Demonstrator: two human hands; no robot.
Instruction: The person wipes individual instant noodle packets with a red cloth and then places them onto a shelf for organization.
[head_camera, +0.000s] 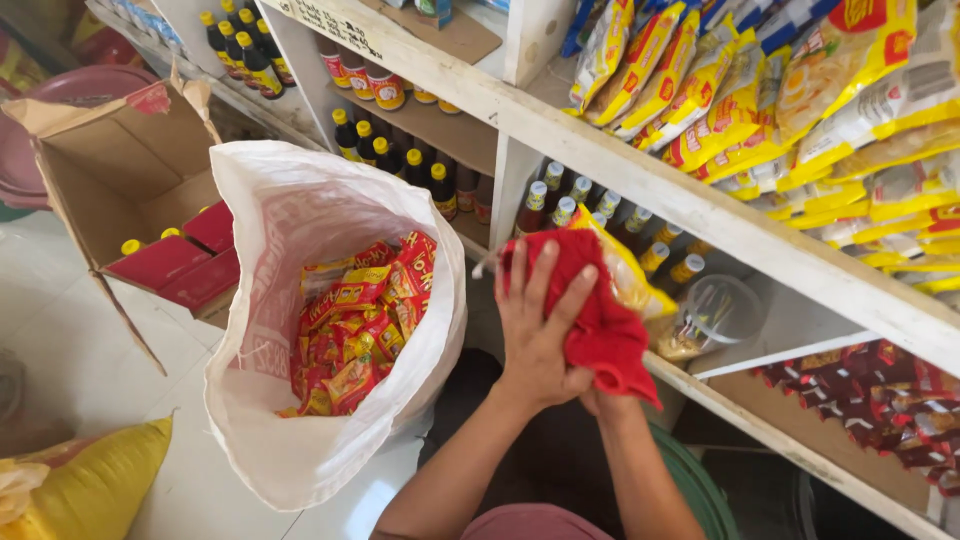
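Left hand (540, 325) pressed flat on crumpled red cloth (590, 310), wiping yellow plastic packet (625, 275); right hand (600, 403) beneath, mostly hidden, grip unclear. Open white woven sack (300, 400) of red-yellow sachets (360, 320) just left.

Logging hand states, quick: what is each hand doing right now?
Left hand: fingers spread, pressing the red cloth against a yellow packet.
Right hand: hidden beneath the cloth; cannot be told.
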